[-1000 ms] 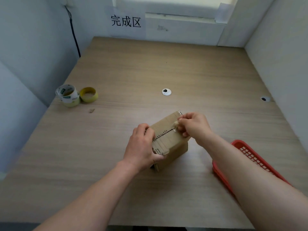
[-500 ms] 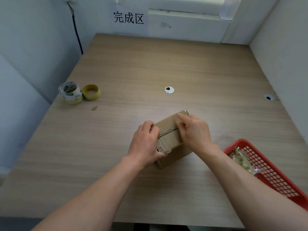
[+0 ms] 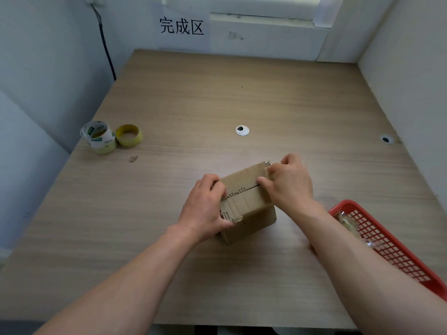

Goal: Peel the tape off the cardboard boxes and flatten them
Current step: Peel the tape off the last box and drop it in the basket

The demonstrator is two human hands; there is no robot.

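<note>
Small brown cardboard box, upright near the front of the pale wooden surface; left hand curled round its near-left corner, apparently bracing it; right hand pinching clear tape at the top seam's far end, apparently for peeling.

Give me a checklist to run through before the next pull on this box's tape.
1. Box steadied: ok. The left hand grips the cardboard box at its near-left side.
2. Grip on the tape: cannot tell. The right hand curls its fingers at the top's far-right edge and hides any pinch.
3. Top seam freed: cannot tell. The flaps lie shut.
4. Scrap bin at hand: ok. The red basket sits beside the right forearm.
5. Tape rolls out of the way: ok. They sit far left on the table.
</note>
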